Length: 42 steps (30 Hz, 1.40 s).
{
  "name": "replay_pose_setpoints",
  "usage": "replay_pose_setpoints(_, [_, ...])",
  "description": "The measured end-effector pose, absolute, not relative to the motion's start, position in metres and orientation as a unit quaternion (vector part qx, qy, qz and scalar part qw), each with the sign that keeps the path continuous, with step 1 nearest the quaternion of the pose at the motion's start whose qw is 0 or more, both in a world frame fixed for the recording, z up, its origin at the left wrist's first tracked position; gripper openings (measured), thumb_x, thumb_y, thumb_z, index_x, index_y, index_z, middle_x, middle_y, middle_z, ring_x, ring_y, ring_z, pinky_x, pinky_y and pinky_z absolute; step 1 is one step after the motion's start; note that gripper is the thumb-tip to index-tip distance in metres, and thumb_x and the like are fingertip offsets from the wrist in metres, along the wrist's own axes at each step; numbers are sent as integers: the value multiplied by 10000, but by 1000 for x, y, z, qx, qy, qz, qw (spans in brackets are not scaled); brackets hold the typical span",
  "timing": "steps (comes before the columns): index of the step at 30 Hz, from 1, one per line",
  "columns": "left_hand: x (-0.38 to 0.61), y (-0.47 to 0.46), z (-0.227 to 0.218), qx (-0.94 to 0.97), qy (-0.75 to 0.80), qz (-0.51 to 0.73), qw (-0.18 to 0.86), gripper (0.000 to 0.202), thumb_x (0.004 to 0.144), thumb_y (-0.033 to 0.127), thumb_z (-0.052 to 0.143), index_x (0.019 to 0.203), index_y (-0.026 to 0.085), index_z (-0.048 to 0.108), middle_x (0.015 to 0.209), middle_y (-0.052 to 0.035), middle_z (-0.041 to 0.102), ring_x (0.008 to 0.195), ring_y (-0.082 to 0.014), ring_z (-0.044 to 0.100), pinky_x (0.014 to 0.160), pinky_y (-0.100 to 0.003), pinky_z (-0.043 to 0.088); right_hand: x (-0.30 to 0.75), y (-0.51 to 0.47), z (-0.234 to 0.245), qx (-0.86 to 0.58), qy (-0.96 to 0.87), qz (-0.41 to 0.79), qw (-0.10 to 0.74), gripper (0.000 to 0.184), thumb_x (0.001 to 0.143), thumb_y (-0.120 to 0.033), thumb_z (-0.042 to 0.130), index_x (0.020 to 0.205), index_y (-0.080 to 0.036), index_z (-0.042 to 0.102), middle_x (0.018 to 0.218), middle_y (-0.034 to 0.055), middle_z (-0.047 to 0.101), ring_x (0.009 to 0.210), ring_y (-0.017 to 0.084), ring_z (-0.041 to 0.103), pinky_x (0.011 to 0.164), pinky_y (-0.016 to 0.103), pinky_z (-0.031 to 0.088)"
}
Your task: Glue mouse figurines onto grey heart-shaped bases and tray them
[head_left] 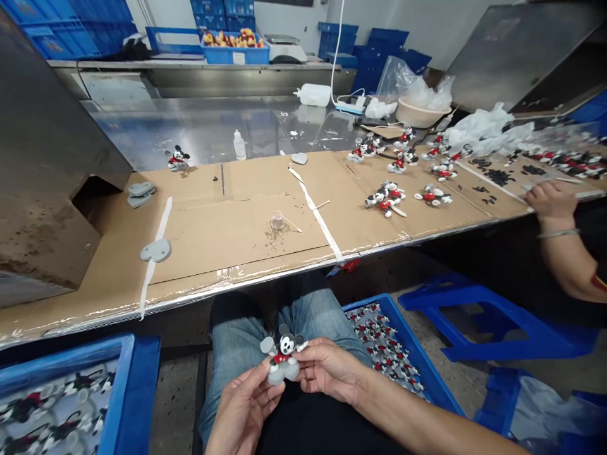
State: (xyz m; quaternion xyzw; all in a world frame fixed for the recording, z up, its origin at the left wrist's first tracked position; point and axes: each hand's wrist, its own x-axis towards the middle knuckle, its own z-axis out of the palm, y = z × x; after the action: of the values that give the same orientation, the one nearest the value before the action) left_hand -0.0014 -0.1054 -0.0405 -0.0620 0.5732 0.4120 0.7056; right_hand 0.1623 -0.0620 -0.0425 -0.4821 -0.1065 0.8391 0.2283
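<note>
Over my lap, both hands hold a small mouse figurine with black ears, red shorts and a grey heart-shaped base. My left hand grips the base from below with thumb and fingers closed. My right hand pinches the figurine's side, fingers curled. The workbench edge lies just beyond my knees.
A cardboard-covered bench carries grey bases, a small glue cup, a lone figurine and several figurines at right. Blue crates of figurines sit at left and right. Another person's hand rests at right. A blue stool stands nearby.
</note>
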Motion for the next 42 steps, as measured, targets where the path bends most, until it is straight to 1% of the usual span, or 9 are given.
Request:
replay_pose_setpoints(2, [-2, -106, -42, -57, 568, 407, 713, 69, 784, 143, 690, 745, 86, 687, 682, -121, 720, 567, -156, 672, 641, -251, 544, 162, -62, -41, -481, -102, 841, 225, 161, 627, -182, 748, 717, -91, 650, 619, 39, 651, 527, 96, 578, 524, 205, 399])
replay_pose_setpoints(4, [-4, -106, -42, -45, 565, 405, 717, 99, 798, 161, 678, 735, 85, 678, 684, -123, 720, 574, -153, 672, 646, -244, 538, 161, -61, -39, -484, -94, 841, 221, 163, 630, -168, 740, 729, -78, 648, 628, 47, 656, 539, 103, 590, 526, 205, 403])
replay_pose_setpoints(9, [-7, -103, -41, -17, 561, 420, 713, 162, 698, 191, 783, 778, 95, 681, 692, -105, 726, 567, -159, 674, 616, -241, 529, 159, -58, -34, -483, -87, 838, 239, 156, 624, -156, 737, 714, -79, 635, 633, 57, 666, 529, 111, 605, 523, 206, 405])
replay_pose_setpoints(14, [-7, -100, -38, 3, 564, 434, 702, 202, 662, 197, 812, 778, 84, 691, 684, -99, 722, 538, -150, 661, 575, -230, 523, 157, -58, -32, -472, -101, 837, 257, 148, 633, -146, 752, 677, -104, 618, 617, 39, 655, 523, 97, 599, 522, 199, 405])
replay_pose_setpoints(23, [-8, -97, -36, 16, 579, 429, 693, 99, 699, 136, 760, 756, 80, 701, 677, -101, 723, 546, -162, 667, 590, -250, 545, 156, -55, -34, -476, -108, 836, 251, 159, 631, -163, 729, 720, -99, 613, 625, 38, 659, 539, 100, 597, 514, 193, 392])
replay_pose_setpoints(29, [-10, -94, -38, 26, 575, 418, 703, 118, 678, 124, 776, 743, 81, 686, 692, -103, 724, 547, -171, 672, 599, -269, 559, 158, -53, -33, -482, -109, 833, 248, 131, 624, -147, 703, 702, -102, 607, 611, 48, 670, 533, 109, 612, 510, 192, 387])
replay_pose_setpoints(34, [-11, -94, -40, 22, 571, 406, 713, 116, 683, 122, 774, 743, 82, 682, 675, -97, 719, 537, -161, 668, 595, -252, 547, 160, -55, -36, -481, -109, 835, 245, 136, 596, -133, 706, 676, -104, 600, 591, 36, 657, 519, 110, 611, 504, 197, 385])
replay_pose_setpoints(39, [-11, -93, -45, 9, 570, 383, 727, 167, 665, 148, 801, 763, 88, 680, 669, -80, 712, 545, -145, 661, 607, -241, 536, 162, -55, -42, -481, -102, 838, 238, 116, 643, -140, 705, 703, -98, 615, 624, 46, 670, 537, 108, 613, 502, 192, 389])
replay_pose_setpoints(42, [-11, -93, -47, 3, 576, 373, 728, 176, 676, 175, 801, 761, 92, 672, 647, -69, 703, 537, -135, 651, 590, -233, 524, 163, -55, -44, -491, -77, 837, 228, 99, 683, -147, 698, 715, -105, 615, 614, 31, 662, 523, 101, 602, 498, 190, 386])
